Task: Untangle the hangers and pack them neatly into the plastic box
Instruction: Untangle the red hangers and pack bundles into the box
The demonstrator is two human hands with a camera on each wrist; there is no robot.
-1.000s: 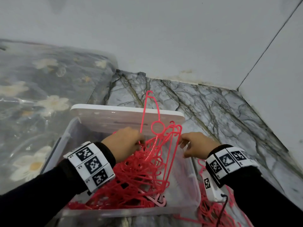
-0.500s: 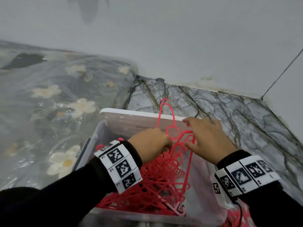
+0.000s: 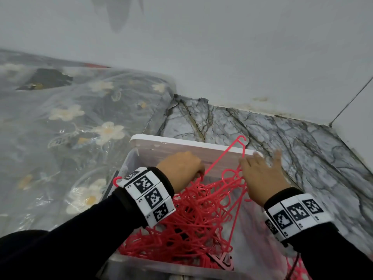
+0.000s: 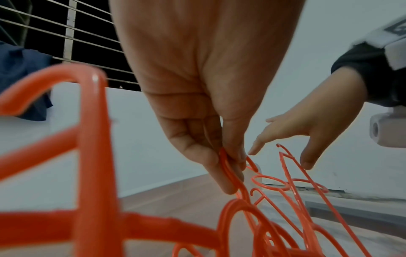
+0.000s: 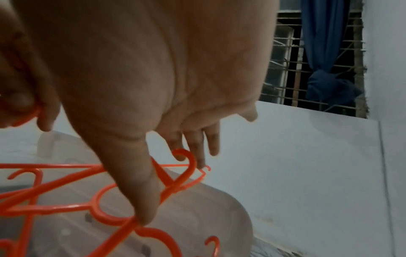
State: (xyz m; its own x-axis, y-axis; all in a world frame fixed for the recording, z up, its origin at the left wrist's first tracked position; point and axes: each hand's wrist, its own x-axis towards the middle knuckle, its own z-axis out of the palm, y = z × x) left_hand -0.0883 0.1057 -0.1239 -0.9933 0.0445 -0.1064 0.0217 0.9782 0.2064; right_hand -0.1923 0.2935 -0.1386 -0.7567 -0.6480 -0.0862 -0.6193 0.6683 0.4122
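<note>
A tangled heap of pink-red hangers (image 3: 193, 223) fills a clear plastic box (image 3: 161, 267) on the floor. The box's white lid (image 3: 181, 146) leans upright at its far side. My left hand (image 3: 181, 168) is above the heap and pinches a hanger loop (image 4: 226, 165) between thumb and fingers. One hanger's hook (image 3: 241, 142) sticks up past the lid edge. My right hand (image 3: 260, 174) is just right of it, fingers straight and spread over the lid's corner. Its thumb (image 5: 145, 205) touches a hanger ring. In the left wrist view the right hand (image 4: 296, 137) hovers over the hooks.
A floral bundle wrapped in clear plastic (image 3: 80, 122) lies left of the box. Marble-patterned floor (image 3: 292, 154) runs to the white walls (image 3: 222, 57) behind and on the right. More pink hangers (image 3: 296, 269) lie on the floor by the box's near right corner.
My right hand left the bundle's right side, went forward to the hooks by the lid and opened its fingers. The raised hanger now leans right. The left hand kept its hold.
</note>
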